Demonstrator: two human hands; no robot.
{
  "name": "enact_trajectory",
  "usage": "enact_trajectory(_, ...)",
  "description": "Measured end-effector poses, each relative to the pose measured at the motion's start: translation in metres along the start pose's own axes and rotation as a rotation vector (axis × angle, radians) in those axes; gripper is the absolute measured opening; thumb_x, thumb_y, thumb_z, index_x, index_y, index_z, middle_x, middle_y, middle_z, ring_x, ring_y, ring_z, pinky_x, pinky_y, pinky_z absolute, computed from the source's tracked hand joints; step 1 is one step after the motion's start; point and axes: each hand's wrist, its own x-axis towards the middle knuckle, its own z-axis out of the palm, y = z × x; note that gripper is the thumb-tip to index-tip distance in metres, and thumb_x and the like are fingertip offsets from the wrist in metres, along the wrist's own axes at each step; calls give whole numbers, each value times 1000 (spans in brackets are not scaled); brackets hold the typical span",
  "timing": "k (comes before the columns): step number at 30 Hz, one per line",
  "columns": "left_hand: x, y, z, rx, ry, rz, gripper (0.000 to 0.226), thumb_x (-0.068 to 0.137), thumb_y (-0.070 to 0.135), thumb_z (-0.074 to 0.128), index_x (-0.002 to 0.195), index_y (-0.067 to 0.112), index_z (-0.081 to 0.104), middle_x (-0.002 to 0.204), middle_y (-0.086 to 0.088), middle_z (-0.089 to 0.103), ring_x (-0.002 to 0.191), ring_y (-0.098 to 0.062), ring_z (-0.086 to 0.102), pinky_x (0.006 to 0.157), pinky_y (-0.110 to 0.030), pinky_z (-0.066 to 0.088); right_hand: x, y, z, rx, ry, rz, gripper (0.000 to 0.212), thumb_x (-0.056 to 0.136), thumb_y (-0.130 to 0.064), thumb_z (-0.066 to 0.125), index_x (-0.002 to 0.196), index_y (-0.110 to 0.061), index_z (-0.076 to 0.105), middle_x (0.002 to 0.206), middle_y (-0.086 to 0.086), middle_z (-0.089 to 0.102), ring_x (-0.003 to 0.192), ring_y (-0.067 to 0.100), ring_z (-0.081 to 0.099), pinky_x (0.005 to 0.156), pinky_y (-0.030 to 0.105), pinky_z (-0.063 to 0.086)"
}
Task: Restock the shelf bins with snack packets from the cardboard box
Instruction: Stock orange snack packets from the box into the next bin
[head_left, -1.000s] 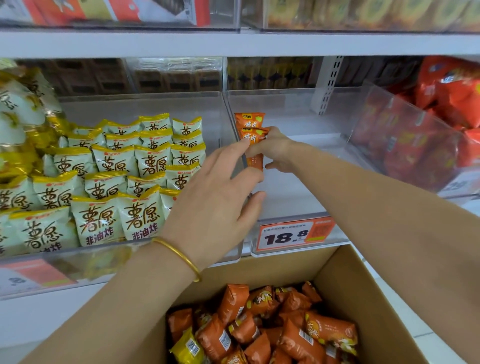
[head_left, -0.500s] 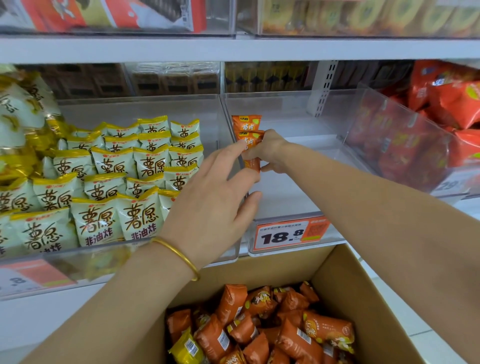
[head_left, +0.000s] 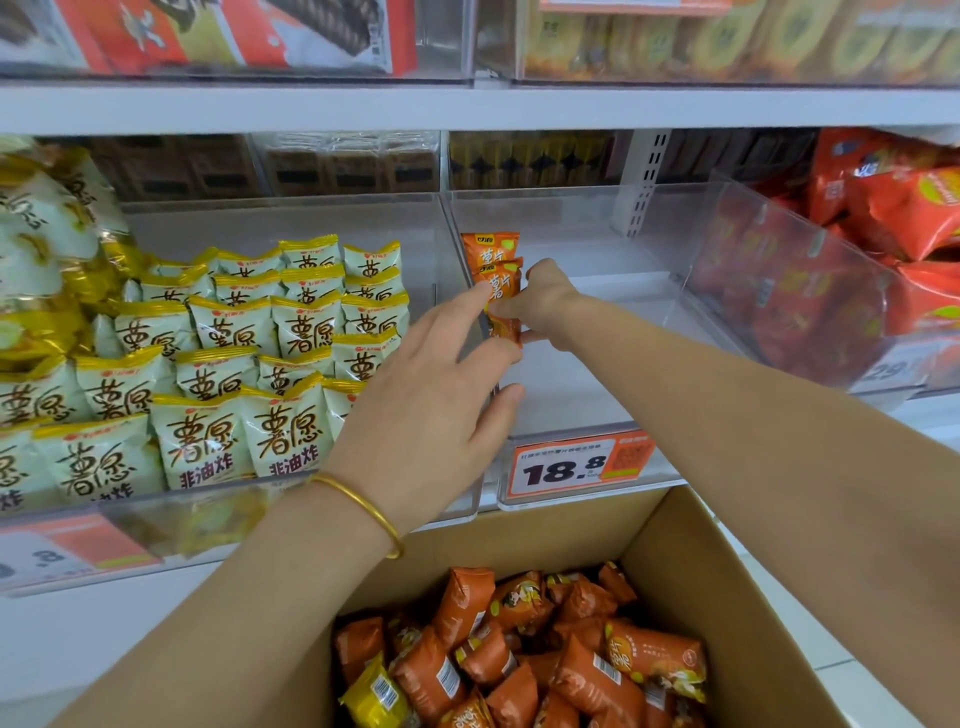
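Two orange snack packets stand upright against the left wall of a clear shelf bin (head_left: 597, 415). My right hand (head_left: 545, 304) pinches the front orange packet (head_left: 503, 299); the rear packet (head_left: 488, 248) stands just behind it. My left hand (head_left: 431, 405), with a gold bangle at the wrist, reaches over the bin's front left corner with straight fingers, the index fingertip touching the front packet's left edge. Below the shelf, an open cardboard box (head_left: 691, 561) holds several orange packets (head_left: 524, 654) and one yellow packet (head_left: 374, 699).
The bin to the left is packed with several pale green and yellow packets (head_left: 234, 364). A tilted clear bin of red packets (head_left: 810, 291) stands to the right. An orange price tag (head_left: 582, 462) reading 18.8 fronts the middle bin. More goods fill the shelf above.
Both hands stay at the front orange packet with little movement. The view has shifted slightly downward, so the shelf and bins sit a bit higher in frame.
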Motion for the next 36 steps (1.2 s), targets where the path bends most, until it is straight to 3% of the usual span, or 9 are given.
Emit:
enact_trajectory(10,-1,-1,2,20,5,10,45,90,39,31,117,18,60,150,-12,33,136,-29,34,100,-29,24,-13,-2,-3,-124,16,-33,59,86,-21,71,130,-7,33,132,15,50,121,29,52,100,43,47)
enact_trajectory(14,-5,1,-4,40,25,45,40,91,35,37,118,17,60,149,-14,35,136,-31,32,107,-35,23,-52,-8,-20,-143,75,-178,68,87,-24,70,141,-11,31,138,11,45,120,29,53,98,40,48)
enact_trajectory(19,-34,23,-22,30,156,226,27,90,18,49,108,7,65,132,-17,52,113,-36,49,97,-44,39,-182,19,-58,44,73,-497,41,81,-15,73,116,-23,56,105,-4,60,87,10,64,74,23,53)
enact_trajectory(22,-67,33,-19,71,21,368,22,87,15,52,102,7,67,125,-16,57,105,-35,53,83,-48,46,-239,62,-67,20,-112,-431,30,79,-16,72,105,-29,63,92,-6,67,78,7,67,70,21,54)
enact_trajectory(25,-108,41,0,71,-209,367,18,83,18,53,93,12,67,124,-12,57,105,-29,53,79,-46,50,-232,120,-59,-210,-296,-198,16,87,-16,67,102,-21,65,86,-2,69,75,15,69,65,20,54)
enact_trajectory(27,-130,46,16,72,-322,350,22,83,23,47,89,14,68,124,-9,56,104,-26,53,76,-43,53,-201,170,-50,-477,-311,-97,18,90,-17,64,107,-15,65,91,-1,64,83,16,64,65,14,46)
enact_trajectory(29,-142,47,28,56,-415,325,27,84,26,41,85,16,67,123,-8,56,102,-24,55,72,-40,54,-172,221,-38,-712,-293,-1,23,90,-20,61,112,-13,62,102,-1,61,95,19,59,74,22,46)
enact_trajectory(32,-147,43,38,47,-445,302,28,83,26,40,80,15,66,119,-9,59,97,-24,58,68,-40,55,-164,279,-15,-1028,-365,69,37,91,-19,56,126,-11,50,124,13,52,112,31,53,92,39,48)
enact_trajectory(36,-146,33,43,37,-442,287,34,85,29,36,82,17,67,115,-6,60,95,-23,59,66,-38,55,-177,308,7,-1360,-330,32,61,89,-13,57,142,-12,28,140,19,38,126,35,41,101,44,40)
